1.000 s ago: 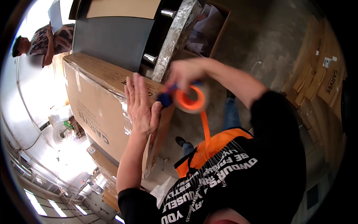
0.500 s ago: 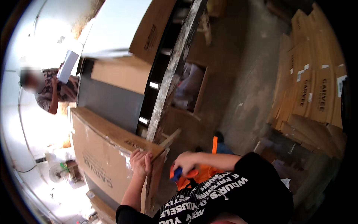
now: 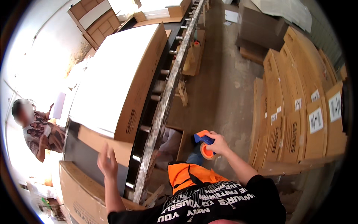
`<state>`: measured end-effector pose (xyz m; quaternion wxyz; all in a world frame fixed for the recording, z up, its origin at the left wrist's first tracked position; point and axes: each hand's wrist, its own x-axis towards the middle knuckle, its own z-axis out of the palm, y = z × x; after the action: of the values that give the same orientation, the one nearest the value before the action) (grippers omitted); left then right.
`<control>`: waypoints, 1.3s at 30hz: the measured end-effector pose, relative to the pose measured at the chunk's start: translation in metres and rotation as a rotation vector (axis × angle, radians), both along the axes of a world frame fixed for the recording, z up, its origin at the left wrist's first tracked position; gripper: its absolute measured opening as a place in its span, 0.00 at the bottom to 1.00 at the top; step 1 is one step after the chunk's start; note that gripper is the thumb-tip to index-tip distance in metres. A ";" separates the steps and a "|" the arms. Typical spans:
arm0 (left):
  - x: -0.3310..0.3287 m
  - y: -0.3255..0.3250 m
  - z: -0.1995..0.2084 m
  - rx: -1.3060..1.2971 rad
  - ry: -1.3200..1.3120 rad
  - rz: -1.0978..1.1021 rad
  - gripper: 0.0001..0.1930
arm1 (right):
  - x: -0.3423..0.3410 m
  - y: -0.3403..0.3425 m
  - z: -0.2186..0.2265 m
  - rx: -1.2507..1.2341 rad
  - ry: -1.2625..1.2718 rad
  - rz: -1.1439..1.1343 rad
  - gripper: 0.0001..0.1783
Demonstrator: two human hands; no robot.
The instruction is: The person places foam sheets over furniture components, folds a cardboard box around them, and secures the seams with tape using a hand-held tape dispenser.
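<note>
My right hand (image 3: 219, 144) grips a tape dispenser (image 3: 204, 139) in orange and blue, held out over the floor beside the conveyor. Raised above the dark conveyor bed (image 3: 84, 149), my left hand (image 3: 107, 164) is empty, its fingers stretched out. Beyond it lies a large opened carton (image 3: 136, 99) with a bright white sheet or panel on top and a brown flap (image 3: 100, 143) sticking out toward me. A closed brown carton (image 3: 84, 192) rests on the conveyor at the lower left, nearer to me than the opened one.
A worn metal rail (image 3: 164, 104) edges the conveyor. Stacked brown cartons (image 3: 287, 123) line the right, with a large covered stack (image 3: 257, 28) farther back. An open box (image 3: 169, 147) of grey material sits beneath the rail. Across the conveyor a person (image 3: 41, 130) holds a white sheet.
My left hand has left the closed carton and opened over the conveyor. My right hand has swung outward with the tape dispenser. The view has shifted, showing more of the far conveyor.
</note>
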<state>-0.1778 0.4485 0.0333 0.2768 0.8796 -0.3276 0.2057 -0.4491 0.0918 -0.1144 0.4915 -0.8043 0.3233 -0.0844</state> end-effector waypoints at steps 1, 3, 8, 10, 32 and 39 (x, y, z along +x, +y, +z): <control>0.037 -0.045 0.012 -0.067 -0.101 -0.022 0.18 | 0.018 -0.014 0.009 -0.019 0.031 0.039 0.37; 0.118 -0.127 0.023 -0.070 -0.158 -0.099 0.24 | 0.060 -0.041 0.030 -0.088 0.068 0.101 0.37; 0.232 -0.183 -0.053 0.565 0.248 0.140 0.45 | 0.120 -0.106 0.066 -0.131 -0.114 0.156 0.37; 0.215 -0.190 -0.058 0.732 0.110 0.088 0.44 | 0.123 -0.139 0.060 -0.092 -0.071 -0.030 0.37; 0.146 -0.302 -0.008 0.646 0.497 0.646 0.41 | 0.729 -0.548 -0.009 0.488 -0.459 -0.038 0.35; 0.145 -0.292 0.008 0.626 0.395 0.556 0.51 | 0.704 -0.490 0.036 -0.426 -0.637 0.295 0.37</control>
<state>-0.0325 0.1562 0.0413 -0.0105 0.9977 -0.0665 -0.0082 0.2545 -0.3977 -0.0787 0.3962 -0.8594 0.0112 -0.3231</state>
